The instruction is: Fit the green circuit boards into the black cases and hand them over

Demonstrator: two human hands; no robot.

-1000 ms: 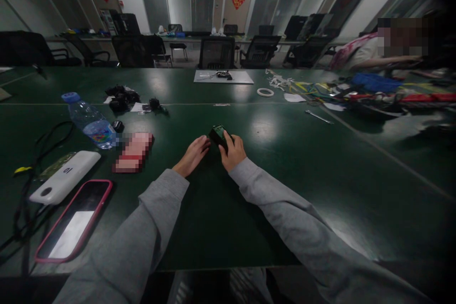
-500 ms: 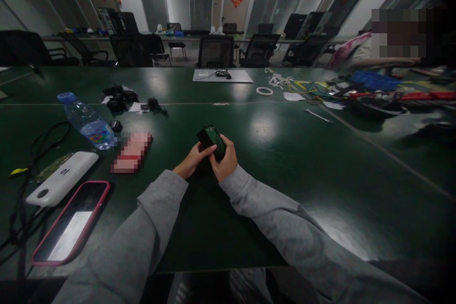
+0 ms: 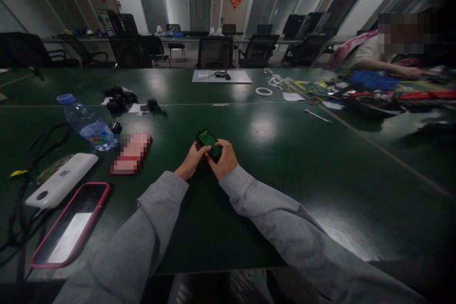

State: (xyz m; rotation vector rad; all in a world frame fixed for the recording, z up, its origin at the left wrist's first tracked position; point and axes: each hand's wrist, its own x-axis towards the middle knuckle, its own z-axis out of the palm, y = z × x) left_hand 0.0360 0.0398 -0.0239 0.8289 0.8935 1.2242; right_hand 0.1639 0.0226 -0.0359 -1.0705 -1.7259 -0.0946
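Note:
A small black box with a green circuit board [image 3: 208, 138] on its upper face is held just above the table, in the middle of the view. My left hand [image 3: 194, 158] grips its left side, thumb over the near edge. On the other side my right hand [image 3: 224, 157] is closed around it, its thumb and fingers at the board's edge. My palms and fingers cover the lower part of the box. Beneath both hands lies the dark green tabletop [image 3: 278, 175].
To the left stand a tilted water bottle [image 3: 87, 123], a pink pixelated item [image 3: 131, 153], a white power bank [image 3: 63, 179] and a phone [image 3: 71, 225]. Black parts [image 3: 121, 99] lie behind. A wrench [image 3: 318, 116], tape ring [image 3: 264, 91] and cables [image 3: 306, 86] lie right, near another person [image 3: 374, 57].
The box has turned in my hands, so the green board now faces up toward me more. My right fingers have shifted over its edge. The other person's arm has moved at the right.

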